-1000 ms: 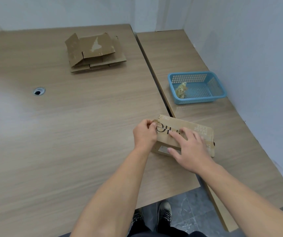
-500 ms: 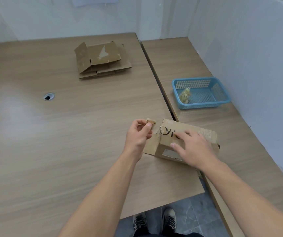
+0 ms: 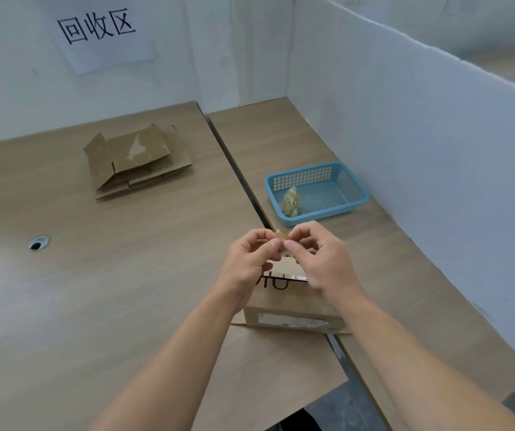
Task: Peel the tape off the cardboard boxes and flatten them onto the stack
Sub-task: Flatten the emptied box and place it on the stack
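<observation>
Two hands [image 3: 246,262] [image 3: 321,262] pinch tape bit [image 3: 282,235] over box [image 3: 281,300] (long axis L-R).

Matt wood-grain desk [image 3: 94,306], rough brown cardboard box [image 3: 284,303] (glossy label), perforated blue plastic basket [image 3: 355,200].

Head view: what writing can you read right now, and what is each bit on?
"回收区": white paper sign on the back wall.
Large dark letters on the cardboard box: partly hidden by the left hand, unreadable.
White label on the box's near side: print too blurred.
</observation>
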